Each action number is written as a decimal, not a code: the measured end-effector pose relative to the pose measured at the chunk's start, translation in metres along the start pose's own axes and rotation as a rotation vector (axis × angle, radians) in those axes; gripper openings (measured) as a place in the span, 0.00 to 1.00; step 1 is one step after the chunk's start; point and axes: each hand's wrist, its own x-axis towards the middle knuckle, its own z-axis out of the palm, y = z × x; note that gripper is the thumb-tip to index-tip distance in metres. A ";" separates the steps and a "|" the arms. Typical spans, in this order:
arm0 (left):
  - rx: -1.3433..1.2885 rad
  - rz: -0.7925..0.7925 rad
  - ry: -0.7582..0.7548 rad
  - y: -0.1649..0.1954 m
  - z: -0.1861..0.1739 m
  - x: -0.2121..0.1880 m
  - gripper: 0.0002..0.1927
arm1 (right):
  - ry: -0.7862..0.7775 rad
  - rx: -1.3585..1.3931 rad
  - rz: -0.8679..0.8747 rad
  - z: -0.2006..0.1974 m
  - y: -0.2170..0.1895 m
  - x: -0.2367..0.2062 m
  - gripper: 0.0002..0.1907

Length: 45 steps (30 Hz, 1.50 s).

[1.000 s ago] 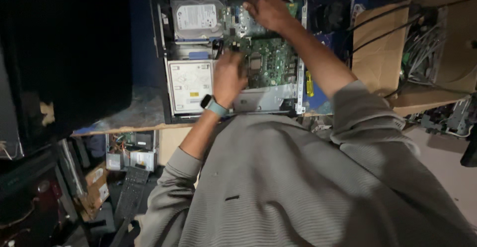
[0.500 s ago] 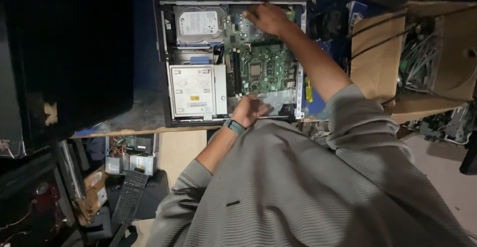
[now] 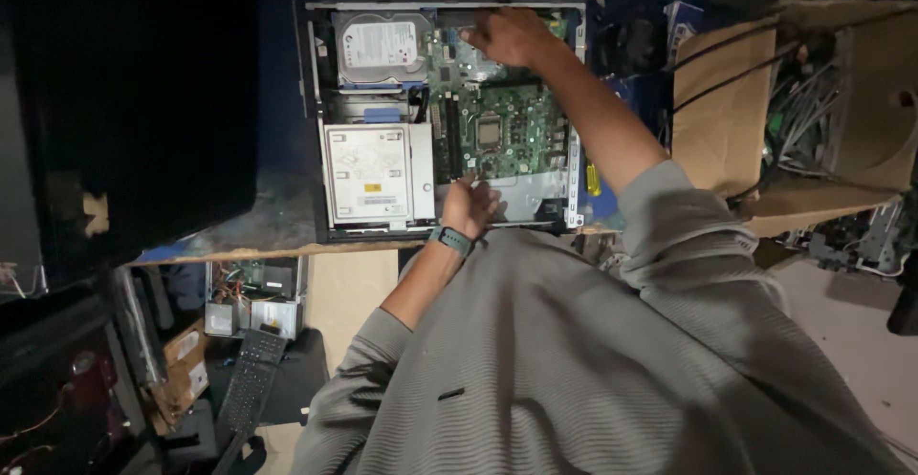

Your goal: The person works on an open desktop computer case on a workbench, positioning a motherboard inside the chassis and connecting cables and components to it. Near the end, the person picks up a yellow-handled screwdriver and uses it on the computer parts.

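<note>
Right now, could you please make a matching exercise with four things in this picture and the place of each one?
1. left hand
2. right hand
3. hard drive
4. cardboard box

a. far left corner of the open computer case
b. near edge of the case
c. right of the case
d. far edge of the green motherboard

Pairs: 1-b, 2-d, 3-a, 4-c

Grey ribbed long-sleeve top with fine horizontal stripes, both sleeves [image 3: 684, 231] pushed up to around the elbows. Teal-banded smartwatch [image 3: 451, 240] on the left wrist (dark face, I think). Both forearms bare, no gloves on either hand.
</note>
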 end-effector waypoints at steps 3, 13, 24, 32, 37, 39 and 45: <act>-0.013 -0.001 -0.021 0.000 -0.002 0.004 0.10 | -0.053 0.005 0.049 0.000 0.002 0.000 0.34; -0.022 -0.049 0.007 0.007 0.007 -0.006 0.07 | 0.000 0.022 0.007 -0.001 0.004 0.005 0.36; -0.147 0.047 -0.173 0.000 0.006 0.014 0.14 | -0.010 0.070 -0.020 -0.005 0.009 0.006 0.34; -0.061 -0.056 0.021 0.005 0.013 -0.002 0.14 | -0.007 0.209 -0.023 -0.007 0.012 0.007 0.27; 0.005 0.001 0.026 0.003 0.008 -0.002 0.13 | -0.149 0.326 0.124 -0.012 0.005 0.004 0.28; 0.025 0.015 0.080 0.002 0.007 0.001 0.12 | -0.208 0.439 0.223 -0.012 0.003 0.004 0.28; -0.028 0.102 0.005 -0.003 0.001 0.002 0.13 | -0.125 0.340 0.175 -0.001 0.003 0.009 0.33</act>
